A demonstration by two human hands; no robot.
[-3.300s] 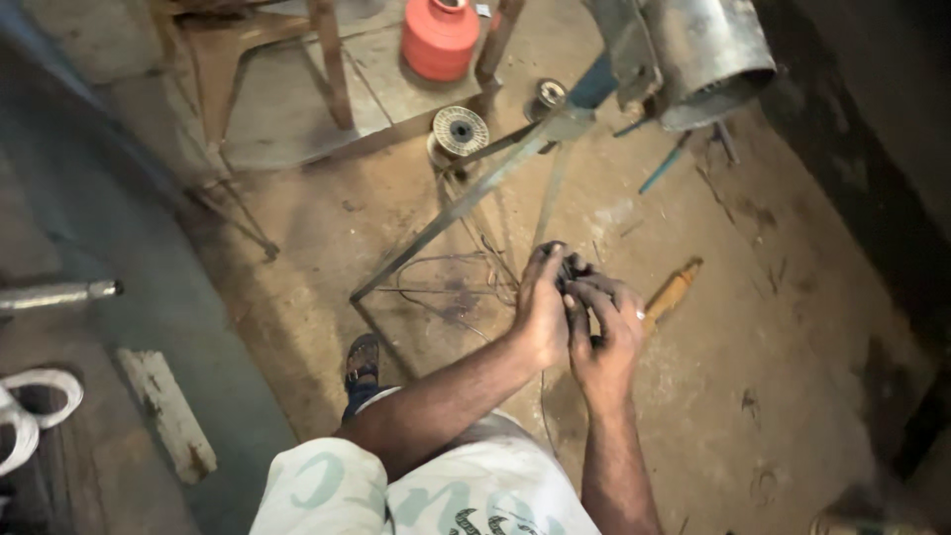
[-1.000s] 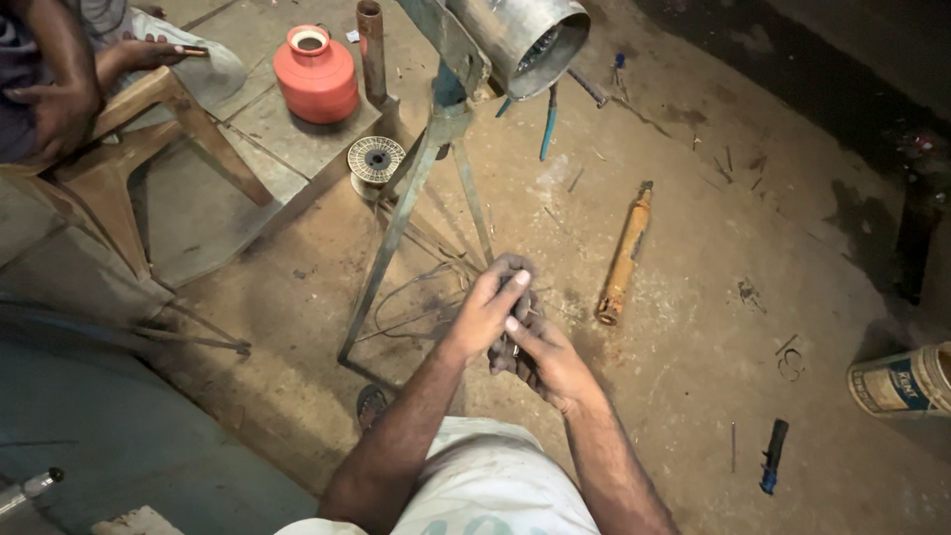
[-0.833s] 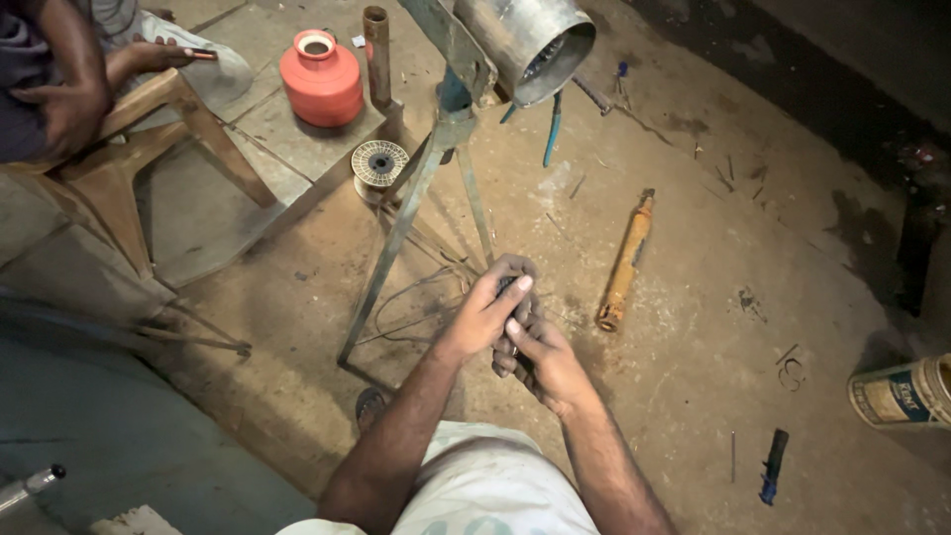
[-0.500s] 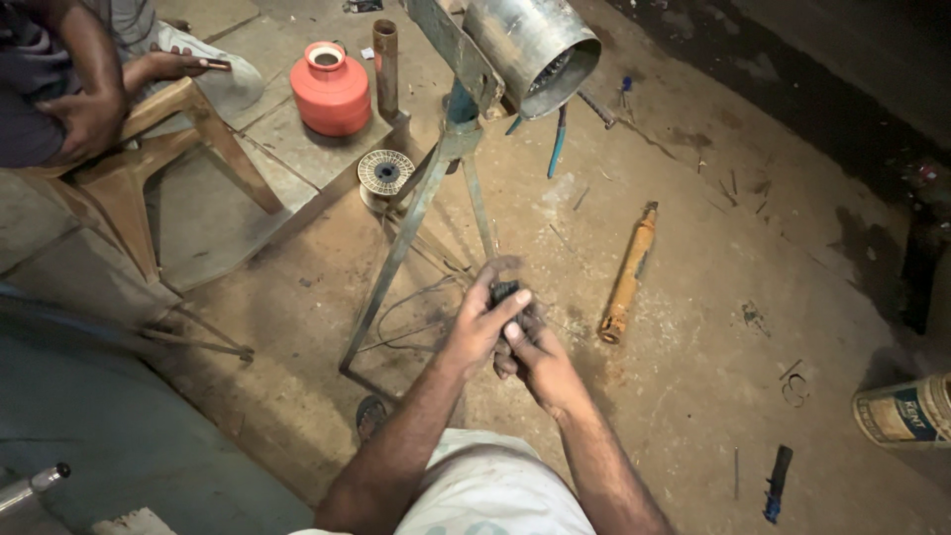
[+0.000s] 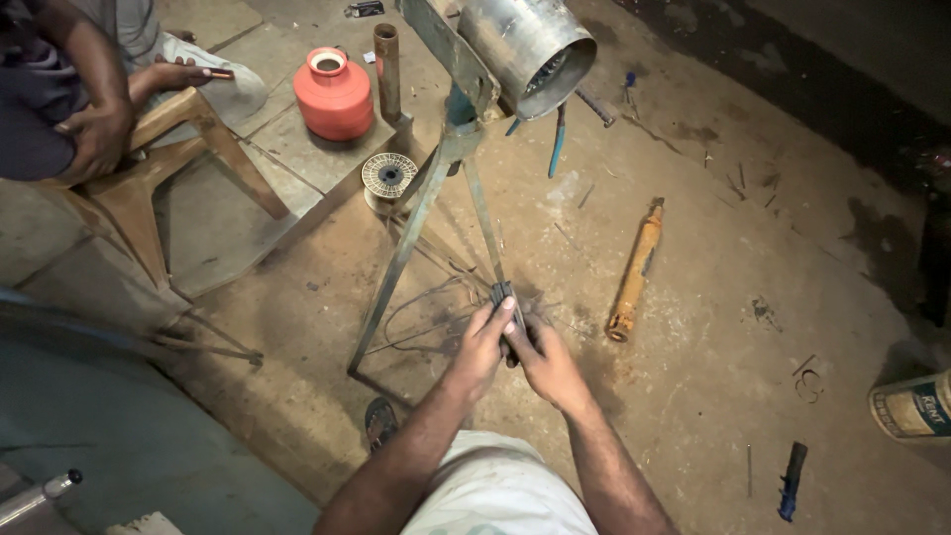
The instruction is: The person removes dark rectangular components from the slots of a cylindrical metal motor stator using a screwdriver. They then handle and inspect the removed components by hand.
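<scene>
Both hands meet over the dusty floor in front of me. My left hand [image 5: 482, 347] and my right hand [image 5: 545, 362] grip one small dark bundle of wire [image 5: 504, 297] between their fingers. The bundle sits just in front of a leg of a metal stand [image 5: 411, 228]. That stand carries a shiny metal cylinder [image 5: 530, 45] at the top. Thin loose wires [image 5: 416, 312] trail across the floor under the stand.
A wire spool [image 5: 388, 178], a red jar [image 5: 334, 94] and a rusty pipe [image 5: 387, 59] stand at the back. A yellow-handled tool [image 5: 634, 269] lies to the right. Another person sits on a wooden stool [image 5: 158, 168] at the left. A can [image 5: 911, 404] lies at the far right.
The view has shifted, so the stand and floor objects sit lower in the frame. My hands stay together on the dark bundle and have moved slightly closer to the stand's leg.
</scene>
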